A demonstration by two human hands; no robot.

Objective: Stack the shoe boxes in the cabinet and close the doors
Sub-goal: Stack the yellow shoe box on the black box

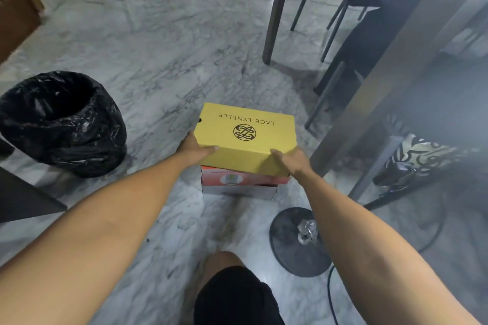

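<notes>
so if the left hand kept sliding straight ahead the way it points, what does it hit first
Nothing close: the left hand grips the yellow shoe box at its left side, and beyond it lies only bare marble floor, as far as depth shows.

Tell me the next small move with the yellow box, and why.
Probably lift the yellow shoe box straight up. The left hand and right hand each have a grip on a near corner, thumbs on the lid, and it sits on a red and white shoe box on the floor. No cabinet is in view yet.

Top shoe box [245, 137] on lower box [237, 185]; bin [63, 124] left
</notes>
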